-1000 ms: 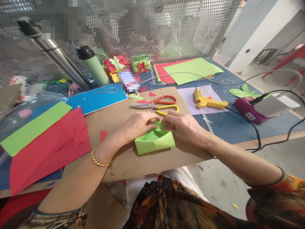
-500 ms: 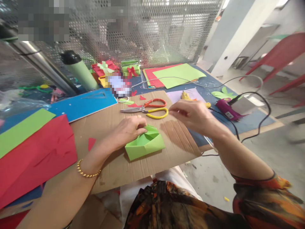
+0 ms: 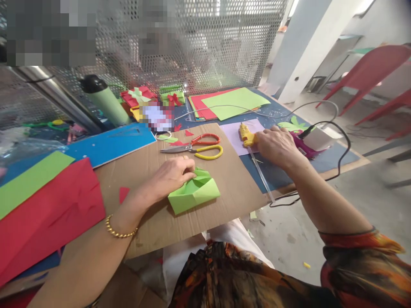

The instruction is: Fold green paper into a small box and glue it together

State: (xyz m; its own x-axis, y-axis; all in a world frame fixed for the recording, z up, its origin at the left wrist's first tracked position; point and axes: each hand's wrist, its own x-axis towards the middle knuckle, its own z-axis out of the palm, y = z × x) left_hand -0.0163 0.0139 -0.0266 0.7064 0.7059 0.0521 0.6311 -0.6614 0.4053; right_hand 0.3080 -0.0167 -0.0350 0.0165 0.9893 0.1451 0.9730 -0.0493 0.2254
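My left hand (image 3: 176, 173) pinches the far edge of a small green folded paper box (image 3: 199, 193), which rests on a brown cardboard sheet (image 3: 231, 194). To the right, my right hand (image 3: 276, 144) is closed round the handle of a yellow hot glue gun (image 3: 246, 135). A clear glue stick (image 3: 261, 177) juts from the back of the gun towards the table's front edge. Its nozzle lies over a lilac sheet of paper (image 3: 229, 133). Scissors (image 3: 199, 146) with one red and one yellow handle lie just beyond the box.
Red paper (image 3: 61, 218) and a blue board (image 3: 122, 143) lie at left. A green bottle (image 3: 104, 100), a phone (image 3: 157, 117) and stacked coloured paper (image 3: 237, 102) stand or lie at the back. A power strip (image 3: 303, 145) with cables sits at right.
My right hand has moved right, from above the cardboard's edge to the glue gun, and now grips it. My left hand has stayed on the green paper box.
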